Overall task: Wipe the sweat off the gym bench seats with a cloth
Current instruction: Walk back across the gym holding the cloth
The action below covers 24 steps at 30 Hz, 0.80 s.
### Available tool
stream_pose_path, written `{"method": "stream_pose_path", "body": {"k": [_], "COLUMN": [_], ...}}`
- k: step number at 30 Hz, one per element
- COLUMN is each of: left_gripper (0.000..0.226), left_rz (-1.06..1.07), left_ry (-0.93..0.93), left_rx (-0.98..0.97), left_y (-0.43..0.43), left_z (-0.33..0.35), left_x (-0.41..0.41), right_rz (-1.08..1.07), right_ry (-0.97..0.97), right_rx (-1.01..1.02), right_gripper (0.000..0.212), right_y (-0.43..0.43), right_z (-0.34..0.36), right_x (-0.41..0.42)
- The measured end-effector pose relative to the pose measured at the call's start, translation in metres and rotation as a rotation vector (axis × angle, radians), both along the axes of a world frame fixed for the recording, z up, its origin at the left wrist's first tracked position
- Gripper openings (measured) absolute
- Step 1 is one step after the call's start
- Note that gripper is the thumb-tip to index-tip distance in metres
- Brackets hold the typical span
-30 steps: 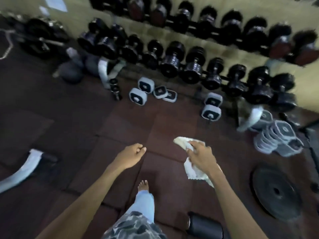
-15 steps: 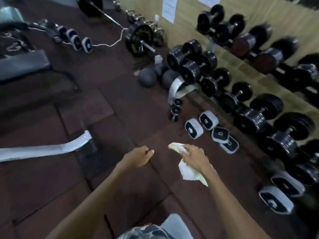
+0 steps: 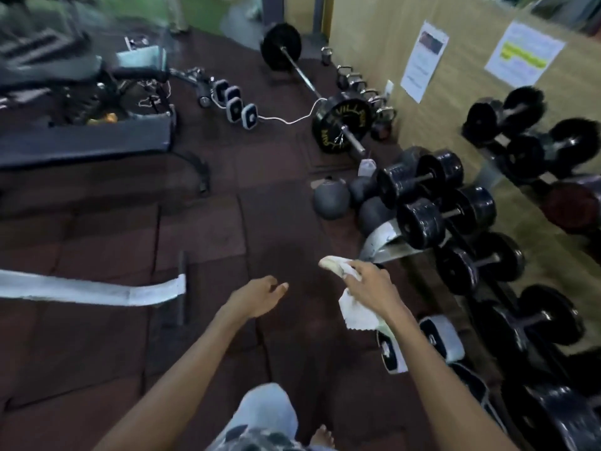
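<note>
Well ahead and left of both hands stands the padded bench [image 3: 84, 141], unwiped as far as visible, while the right hand [image 3: 370, 288] grips the cloth [image 3: 357, 312] and the left hand [image 3: 257, 297] hangs loosely curled, empty.

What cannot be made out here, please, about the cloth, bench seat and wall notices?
All in the head view:
1. The cloth: its middle is hidden under the right hand gripping it.
2. The bench seat: cut off by the left edge and blurred; any sweat is invisible.
3. The wall notices: text too small and blurred.
</note>
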<state>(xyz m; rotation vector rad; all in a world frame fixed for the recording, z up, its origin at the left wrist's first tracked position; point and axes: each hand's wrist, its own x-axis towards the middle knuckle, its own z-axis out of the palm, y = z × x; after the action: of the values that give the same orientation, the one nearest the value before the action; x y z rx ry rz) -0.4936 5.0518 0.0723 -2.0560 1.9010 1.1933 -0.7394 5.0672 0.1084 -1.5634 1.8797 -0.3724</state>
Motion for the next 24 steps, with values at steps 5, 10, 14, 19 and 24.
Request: {"method": "stream_pose_path", "body": {"k": [5,10,14,19,24], "left_gripper": [0.060,0.062,0.060,0.062,0.061], "left_rz": [0.110,0.136,0.091,0.130,0.162], "left_ry": [0.016,0.014,-0.021,0.005,0.009], "left_rx": [-0.038,-0.049,-0.104,-0.151,-0.112], "left_y": [-0.084,-0.187,-0.290,-0.420,-0.535], "left_z": [0.004,0.000,0.008,0.025,0.019], "left_x": [-0.012,0.004,0.022,0.048,0.076], "right_rz": [0.097,0.142,0.171,0.172,0.155], "right_ry": [-0.006,0.013,0.040,0.001,-0.017], "right_rx": [0.010,0.003,0.008,-0.008,-0.010], "right_gripper": [0.040,0.037,0.036,0.038,0.032], "right_y": [-0.110,-0.224,-0.332,-0.467,-0.588], "right_z": [-0.009,-0.016,-0.018,-0.005,-0.005], "right_x": [-0.016,-0.009,0.012,0.041,0.063]}}
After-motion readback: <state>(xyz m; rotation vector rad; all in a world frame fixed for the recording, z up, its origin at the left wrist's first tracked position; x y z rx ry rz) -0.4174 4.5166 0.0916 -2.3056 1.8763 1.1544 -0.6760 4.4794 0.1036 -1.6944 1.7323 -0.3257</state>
